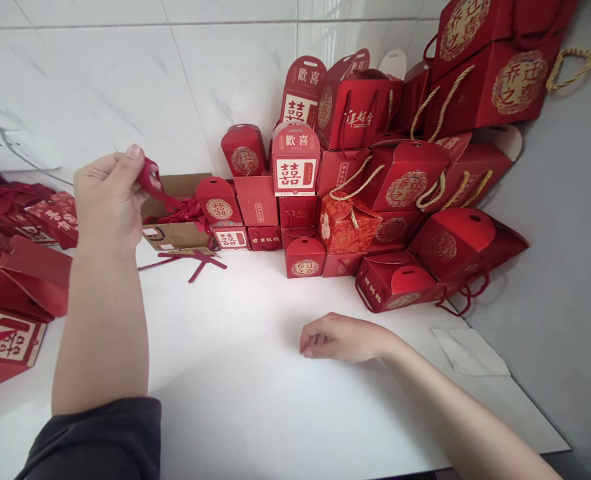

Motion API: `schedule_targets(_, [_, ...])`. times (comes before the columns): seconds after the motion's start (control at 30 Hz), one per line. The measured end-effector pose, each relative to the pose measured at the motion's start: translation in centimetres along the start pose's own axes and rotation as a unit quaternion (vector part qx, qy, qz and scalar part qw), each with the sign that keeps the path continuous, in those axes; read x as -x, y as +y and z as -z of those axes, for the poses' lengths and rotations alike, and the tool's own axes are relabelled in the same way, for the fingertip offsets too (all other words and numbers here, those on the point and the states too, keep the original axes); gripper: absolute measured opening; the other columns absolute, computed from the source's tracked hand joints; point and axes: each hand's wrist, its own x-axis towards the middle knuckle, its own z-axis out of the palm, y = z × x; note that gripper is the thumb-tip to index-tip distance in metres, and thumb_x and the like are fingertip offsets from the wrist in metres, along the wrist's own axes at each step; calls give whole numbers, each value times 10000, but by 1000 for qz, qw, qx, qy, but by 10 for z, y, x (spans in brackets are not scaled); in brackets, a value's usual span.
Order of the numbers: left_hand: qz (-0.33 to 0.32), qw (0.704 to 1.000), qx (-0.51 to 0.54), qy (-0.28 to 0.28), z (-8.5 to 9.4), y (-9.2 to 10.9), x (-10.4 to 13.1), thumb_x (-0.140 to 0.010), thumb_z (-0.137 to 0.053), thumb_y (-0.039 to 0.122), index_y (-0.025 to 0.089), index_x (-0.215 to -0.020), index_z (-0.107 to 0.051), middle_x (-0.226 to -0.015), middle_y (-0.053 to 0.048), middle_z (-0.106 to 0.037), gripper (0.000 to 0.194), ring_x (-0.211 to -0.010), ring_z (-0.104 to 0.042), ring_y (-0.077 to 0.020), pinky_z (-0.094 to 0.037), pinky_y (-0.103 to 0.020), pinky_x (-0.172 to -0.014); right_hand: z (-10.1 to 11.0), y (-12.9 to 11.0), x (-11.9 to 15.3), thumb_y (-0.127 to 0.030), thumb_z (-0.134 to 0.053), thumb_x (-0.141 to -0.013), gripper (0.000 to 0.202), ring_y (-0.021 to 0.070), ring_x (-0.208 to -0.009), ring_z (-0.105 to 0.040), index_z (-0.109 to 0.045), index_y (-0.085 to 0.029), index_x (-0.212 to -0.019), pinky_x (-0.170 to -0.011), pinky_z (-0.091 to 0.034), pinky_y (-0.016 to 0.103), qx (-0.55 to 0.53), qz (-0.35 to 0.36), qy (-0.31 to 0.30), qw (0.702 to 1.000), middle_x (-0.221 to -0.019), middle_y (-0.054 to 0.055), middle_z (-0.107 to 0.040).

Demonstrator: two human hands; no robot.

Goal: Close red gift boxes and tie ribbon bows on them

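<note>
My left hand is raised at the left and pinches a dark red ribbon. The ribbon trails down toward a brown cardboard box, where more red ribbon lies heaped. Part of that box is behind my left hand and wrist. A loose strip of red ribbon rests on the white table in front of the box. My right hand hangs low over the table, its fingers curled inward. Nothing shows in it, though the inside of the curl is partly hidden.
Red gift boxes with rope handles are stacked against the tiled wall and to the right. More red boxes stand at the left edge. A white paper sheet lies on the white table at right. A cable runs along the wall.
</note>
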Motion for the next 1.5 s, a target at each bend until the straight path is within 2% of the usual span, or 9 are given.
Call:
schedule_targets(0.23, [134, 972, 23, -192, -58, 51, 104, -799, -725, 353, 166, -891, -746, -712, -32, -732, 210, -629, -682, -136, -587, -260, -629, 22, -72, -14, -487, -532, -916, 377, 175, -980, -616, -696, -183, -1067, -853, -455, 284, -131, 145, 303, 933, -1088, 55, -703])
schedule_targets(0.3, [161, 955, 11, -251, -69, 52, 121, -816, -703, 363, 176, -929, -750, -802, -48, -756, 224, -713, -712, -167, -608, -295, -708, 24, -83, -15, -548, -492, -921, 449, 195, -1060, -604, -699, -192, -1101, -916, -449, 319, -195, 160, 311, 916, -1135, 66, -694])
schedule_targets(0.43, [172, 929, 17, -328, -82, 47, 136, -843, -671, 348, 186, -979, -750, -949, -61, -762, 225, -851, -724, -191, -606, -312, -802, 21, -81, -22, -611, -494, -893, 516, 228, -1051, -635, -724, -174, -1043, -914, -482, 374, -326, 143, 289, 889, -1054, 101, -724])
schedule_targets(0.8, [281, 821, 21, -497, -89, 33, 148, -761, -750, 341, 143, -850, -771, -800, -74, -765, 218, -760, -730, -191, -612, -285, -761, 61, -64, 1, -429, -662, -838, 274, 161, -815, -730, -714, -188, -957, -760, -579, 273, -426, 170, 470, 754, -901, 36, -763])
schedule_targets(0.97, [226, 799, -29, -556, -86, 44, 151, -752, -754, 346, 139, -802, -777, -735, -57, -755, 214, -656, -704, -157, -566, -205, -595, 75, -68, 21, -425, -670, -830, 250, 148, -717, -722, -716, -186, -885, -677, -599, 262, -352, 201, 566, 718, -788, 10, -747])
schedule_targets(1.13, [46, 776, 6, -629, -82, 53, 151, -798, -715, 248, 169, -777, -771, -754, -59, -761, 99, -663, -702, -143, -534, -206, -617, 86, -72, 41, -327, -619, -889, 191, 108, -686, -694, -709, -158, -877, -648, -567, 213, -344, 233, 603, 680, -793, 20, -730])
schedule_targets(1.27, [-59, 704, 25, -707, -82, 61, 163, -849, -660, 228, 191, -780, -739, -737, -57, -756, 112, -698, -713, -143, -517, -216, -651, 101, -78, 61, -237, -542, -946, 221, 44, -600, -630, -698, -111, -855, -556, -491, 146, -368, 268, 642, 617, -728, 5, -674])
schedule_targets(1.4, [-114, 625, 23, -772, -81, 66, 188, -850, -661, 256, 205, -720, -694, -665, -18, -739, 143, -631, -685, -125, -471, -241, -565, 118, -79, 91, -230, -436, -997, 330, -40, -382, -433, -689, -131, -809, -371, -315, 90, -462, 282, 674, 502, -583, -76, -550])
schedule_targets(1.5, [-123, 554, -13, -824, -78, 60, 194, -773, -740, 321, 207, -685, -693, -613, -5, -718, 152, -544, -641, -129, -393, -272, -469, 125, -71, 121, -300, -327, -1023, 455, -36, -306, -292, -671, -131, -779, -313, -231, 100, -489, 342, 610, 522, -465, -95, -415])
